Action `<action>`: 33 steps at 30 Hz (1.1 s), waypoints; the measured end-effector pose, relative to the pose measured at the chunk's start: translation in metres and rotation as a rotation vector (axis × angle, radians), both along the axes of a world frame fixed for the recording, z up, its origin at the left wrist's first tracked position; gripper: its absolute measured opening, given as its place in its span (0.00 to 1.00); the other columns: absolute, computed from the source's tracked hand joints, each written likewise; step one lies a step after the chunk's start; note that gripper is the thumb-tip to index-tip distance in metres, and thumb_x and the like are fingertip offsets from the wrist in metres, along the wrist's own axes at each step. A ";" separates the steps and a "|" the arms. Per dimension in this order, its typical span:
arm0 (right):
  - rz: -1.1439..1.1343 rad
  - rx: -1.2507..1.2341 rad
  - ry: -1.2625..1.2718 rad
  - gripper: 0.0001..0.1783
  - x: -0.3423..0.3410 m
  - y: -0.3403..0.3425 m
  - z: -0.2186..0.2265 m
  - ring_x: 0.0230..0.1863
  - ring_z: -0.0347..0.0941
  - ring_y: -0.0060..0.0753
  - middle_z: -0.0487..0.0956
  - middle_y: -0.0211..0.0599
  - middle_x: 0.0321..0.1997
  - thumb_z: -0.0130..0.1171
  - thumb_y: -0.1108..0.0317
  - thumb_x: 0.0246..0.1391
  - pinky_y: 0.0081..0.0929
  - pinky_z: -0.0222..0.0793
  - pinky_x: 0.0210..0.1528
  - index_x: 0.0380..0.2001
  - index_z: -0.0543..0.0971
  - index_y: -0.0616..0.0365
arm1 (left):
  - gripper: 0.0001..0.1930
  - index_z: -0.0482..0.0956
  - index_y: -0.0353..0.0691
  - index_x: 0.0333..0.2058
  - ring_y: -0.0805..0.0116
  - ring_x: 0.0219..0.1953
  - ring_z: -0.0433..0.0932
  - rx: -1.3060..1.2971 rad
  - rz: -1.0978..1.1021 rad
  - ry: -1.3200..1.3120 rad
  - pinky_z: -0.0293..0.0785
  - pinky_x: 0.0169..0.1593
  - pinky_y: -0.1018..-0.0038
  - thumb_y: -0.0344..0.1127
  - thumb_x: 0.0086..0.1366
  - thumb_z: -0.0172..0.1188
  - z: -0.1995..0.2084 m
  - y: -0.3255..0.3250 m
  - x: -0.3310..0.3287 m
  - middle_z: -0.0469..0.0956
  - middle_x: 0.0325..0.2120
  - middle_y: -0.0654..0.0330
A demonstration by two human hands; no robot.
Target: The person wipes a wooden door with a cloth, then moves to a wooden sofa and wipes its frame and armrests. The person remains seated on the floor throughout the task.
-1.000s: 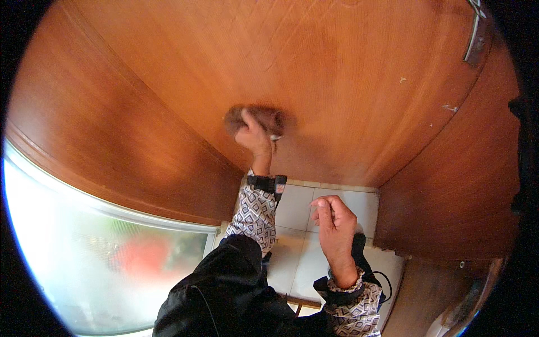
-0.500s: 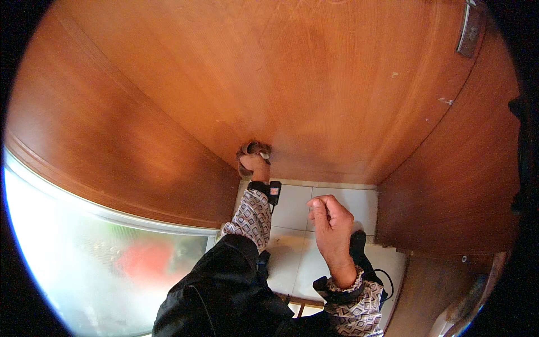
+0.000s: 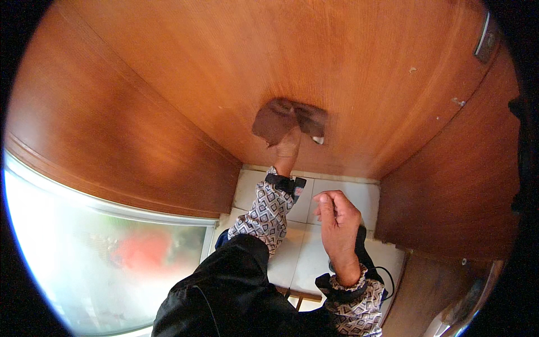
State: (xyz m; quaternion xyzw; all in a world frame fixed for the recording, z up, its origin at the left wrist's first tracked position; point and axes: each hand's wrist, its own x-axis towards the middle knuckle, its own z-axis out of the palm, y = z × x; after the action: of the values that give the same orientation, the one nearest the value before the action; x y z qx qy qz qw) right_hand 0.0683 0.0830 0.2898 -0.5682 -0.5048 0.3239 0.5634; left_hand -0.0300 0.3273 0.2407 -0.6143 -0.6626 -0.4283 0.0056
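My left hand [image 3: 287, 145] reaches forward, low against a large reddish-brown wooden door [image 3: 348, 67]. It grips a dark brown cloth [image 3: 274, 122], spread out on the wood and partly blurred; the fingers are mostly hidden by it. A small whitish bit shows at the cloth's right corner. Nearer to me, my right hand [image 3: 339, 224] hangs above the tiled floor, its fingers curled in toward the thumb. Nothing shows in it, and it touches neither the door nor the cloth.
A metal handle [image 3: 485, 39] is at the door's upper right. Wooden panels [image 3: 449, 168] flank both sides. At lower left is a frosted glass pane [image 3: 112, 269] with a pale frame. White floor tiles [image 3: 353, 196] lie below, and a black cable [image 3: 390, 281] loops beside my right sleeve.
My left hand has moved up and to the right over the door, and the cloth, bunched before, is now spread wider. The right hand has shifted only slightly.
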 end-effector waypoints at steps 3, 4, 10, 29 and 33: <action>0.009 0.013 -0.010 0.08 -0.007 0.001 0.002 0.26 0.77 0.29 0.82 0.40 0.28 0.58 0.69 0.67 0.29 0.73 0.31 0.37 0.82 0.62 | 0.31 0.77 0.32 0.59 0.43 0.61 0.75 0.478 0.236 -0.145 0.68 0.64 0.58 0.56 0.74 0.54 -0.068 0.030 -0.008 0.78 0.54 0.36; 0.014 0.016 -0.014 0.08 -0.008 0.001 0.003 0.26 0.77 0.29 0.82 0.40 0.27 0.58 0.69 0.67 0.29 0.72 0.31 0.37 0.82 0.62 | 0.30 0.76 0.32 0.59 0.44 0.62 0.74 0.462 0.227 -0.248 0.68 0.65 0.57 0.56 0.75 0.52 -0.092 0.039 -0.013 0.78 0.55 0.36; -0.011 0.053 -0.042 0.10 -0.002 -0.002 -0.004 0.25 0.74 0.19 0.79 0.31 0.24 0.57 0.68 0.69 0.21 0.70 0.29 0.36 0.81 0.63 | 0.27 0.74 0.33 0.59 0.55 0.58 0.75 -0.116 -0.009 -1.450 0.73 0.57 0.61 0.51 0.77 0.48 -0.222 0.063 -0.035 0.77 0.56 0.49; -0.070 -0.069 0.020 0.12 -0.012 0.036 0.024 0.26 0.73 0.21 0.79 0.32 0.24 0.55 0.66 0.71 0.23 0.69 0.31 0.36 0.81 0.63 | 0.07 0.83 0.39 0.37 0.50 0.40 0.81 -0.050 -0.772 0.281 0.77 0.45 0.56 0.32 0.60 0.63 -0.119 0.009 0.005 0.83 0.40 0.45; -0.087 -0.077 0.013 0.14 0.009 0.044 0.012 0.25 0.69 0.15 0.76 0.26 0.22 0.54 0.65 0.72 0.19 0.66 0.29 0.35 0.81 0.62 | 0.10 0.84 0.36 0.38 0.44 0.44 0.82 -0.427 -0.382 0.111 0.78 0.47 0.54 0.32 0.59 0.65 -0.195 0.039 -0.049 0.83 0.42 0.42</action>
State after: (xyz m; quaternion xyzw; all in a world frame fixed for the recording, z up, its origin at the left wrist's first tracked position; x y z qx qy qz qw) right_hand 0.0770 0.1266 0.3015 -0.6087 -0.4632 0.3221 0.5579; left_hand -0.0785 0.3659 0.0458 -0.7379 -0.6087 -0.2382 -0.1681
